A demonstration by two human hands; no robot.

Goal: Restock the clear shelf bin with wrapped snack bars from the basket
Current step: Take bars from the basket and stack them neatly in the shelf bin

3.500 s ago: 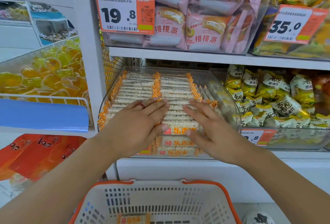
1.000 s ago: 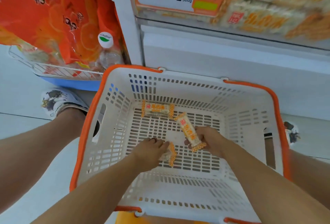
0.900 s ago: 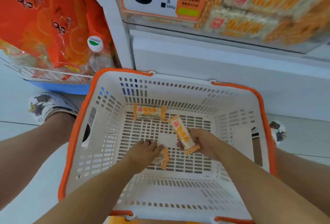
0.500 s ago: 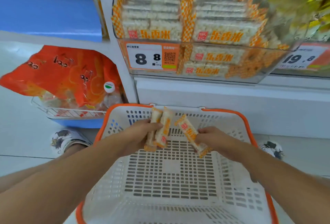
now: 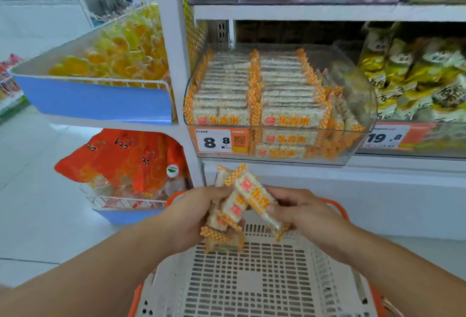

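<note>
My left hand (image 5: 191, 215) grips two wrapped snack bars (image 5: 228, 209), white with orange checked ends, held upright above the basket. My right hand (image 5: 305, 215) pinches a third snack bar (image 5: 257, 196), which crosses over the two in my left hand. Both hands hover just below the clear shelf bin (image 5: 358, 104), which holds two neat rows of the same bars with more stacked at its right side. The white basket (image 5: 252, 284) with orange rim sits under my forearms; its visible floor holds no bars.
A price tag "8.8" (image 5: 220, 141) is on the bin's front. A wire tray of yellow jelly cups (image 5: 116, 56) stands left, orange bags (image 5: 126, 160) below it. Yellow-green snack packs (image 5: 413, 74) fill the bin to the right. Pink packs sit on the shelf above.
Both hands lifted bars out of the basket and rose toward the shelf bin; the right hand's bar now overlaps the two in the left hand. The view tilted up.
</note>
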